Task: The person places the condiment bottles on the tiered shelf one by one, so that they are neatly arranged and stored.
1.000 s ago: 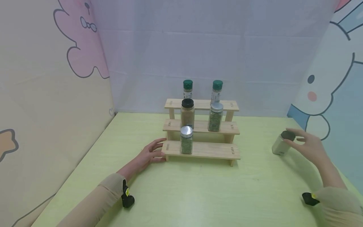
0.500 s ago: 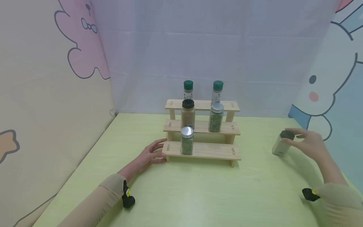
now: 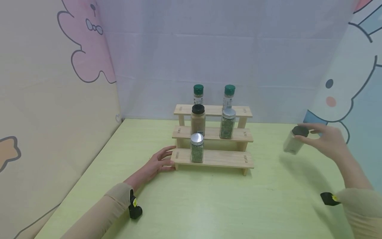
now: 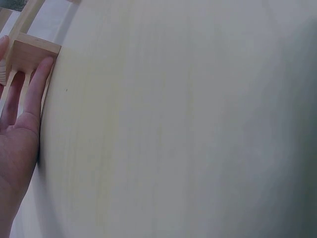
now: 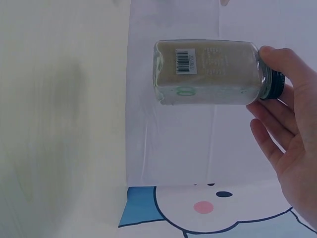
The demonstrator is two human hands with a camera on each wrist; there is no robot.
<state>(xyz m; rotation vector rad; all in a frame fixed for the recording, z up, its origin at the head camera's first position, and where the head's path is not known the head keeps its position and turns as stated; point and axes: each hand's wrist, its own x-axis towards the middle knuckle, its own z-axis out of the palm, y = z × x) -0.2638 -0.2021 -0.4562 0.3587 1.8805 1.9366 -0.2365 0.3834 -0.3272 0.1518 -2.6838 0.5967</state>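
My right hand (image 3: 329, 141) pinches the black cap of a square glass spice jar (image 5: 208, 72) between thumb and fingers. Pale powder fills the jar, which hangs tilted above the table; its barcode label shows in the right wrist view. My left hand (image 3: 155, 164) holds the left end of the wooden three-step rack (image 3: 222, 157), its fingers around the lowest shelf's end. On that shelf stands a silver-capped herb jar (image 3: 197, 148). The middle shelf carries a black-capped brown spice jar (image 3: 198, 122) and another silver-capped herb jar (image 3: 227, 125).
Two green-capped spice bottles, the left bottle (image 3: 198, 94) and the right bottle (image 3: 228, 96), stand at the top shelf. The pale yellow-green table (image 3: 191, 202) is bounded by a plain back cloth (image 3: 185, 59) and cartoon-printed side walls.
The right hand has lifted the powder jar off the table, moving it up and slightly left in the head view. My left hand stays at the rack's end.
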